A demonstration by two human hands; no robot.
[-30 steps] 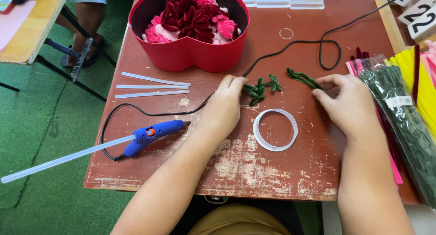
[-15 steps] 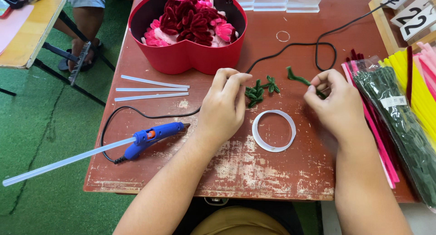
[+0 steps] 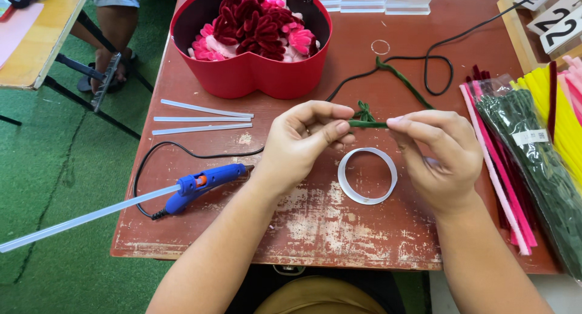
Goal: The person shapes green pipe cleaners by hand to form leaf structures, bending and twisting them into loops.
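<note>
Nearest, the white tape ring (image 3: 367, 175) lay flat on the worn red table (image 3: 339, 235), just below both hands. The left hand (image 3: 303, 141) and right hand (image 3: 439, 153) each pinched an end of the green pipe cleaner (image 3: 368, 123) between thumb and fingertips — fingers closed tight on it, held just above the tabletop. Left lay the blue glue gun (image 3: 203, 183); farther back sat the red heart-shaped box (image 3: 251, 77) — filled with pink and maroon blooms.

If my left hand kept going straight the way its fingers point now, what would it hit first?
Probably the right hand: the left hand points along the green pipe cleaner both pinch, toward those fingertips, though depth is unclear.
</note>
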